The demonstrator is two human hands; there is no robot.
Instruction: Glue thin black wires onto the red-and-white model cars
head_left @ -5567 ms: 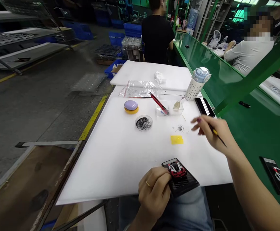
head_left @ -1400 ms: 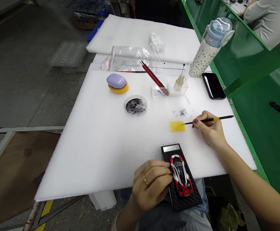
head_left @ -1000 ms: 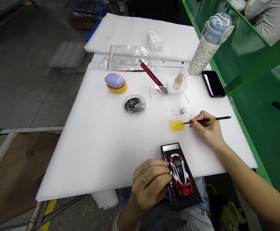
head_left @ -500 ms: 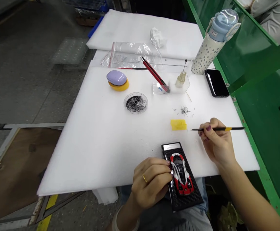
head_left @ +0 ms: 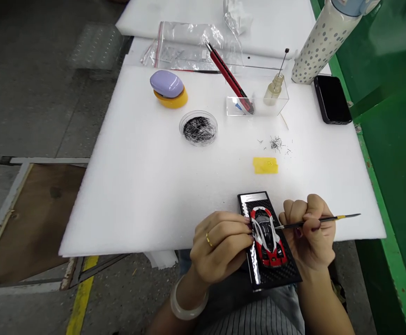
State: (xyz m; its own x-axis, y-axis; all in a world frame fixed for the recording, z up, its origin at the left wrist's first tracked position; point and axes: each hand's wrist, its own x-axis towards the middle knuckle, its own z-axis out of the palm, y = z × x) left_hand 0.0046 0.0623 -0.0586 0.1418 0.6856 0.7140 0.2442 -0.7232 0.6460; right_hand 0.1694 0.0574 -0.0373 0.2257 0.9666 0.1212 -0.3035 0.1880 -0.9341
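Observation:
A small red, white and black model car (head_left: 268, 234) sits on a black display base (head_left: 274, 274) at the near edge of the white foam board (head_left: 147, 177). My left hand (head_left: 220, 244) is curled, its fingertips gripping the left side of the car and base. My right hand (head_left: 310, 232) is closed on a thin black stick with a yellow band (head_left: 323, 219); the stick's tip touches the car's roof. A yellow patch (head_left: 265, 165) and a scatter of tiny black pieces (head_left: 276, 143) lie just beyond.
A round dish of black pieces (head_left: 198, 129), a purple and yellow case (head_left: 168, 88), a clear box with a red knife and a small bottle (head_left: 256, 95), a dotted flask (head_left: 323, 39), a black phone (head_left: 332, 99) and a plastic bag (head_left: 189, 42) sit farther back. A green bench (head_left: 398, 139) runs along the right.
My right hand has carried the stick from the yellow patch back to the model car, where its tip now rests. The camera has tilted down and closer; my left hand stays on the car.

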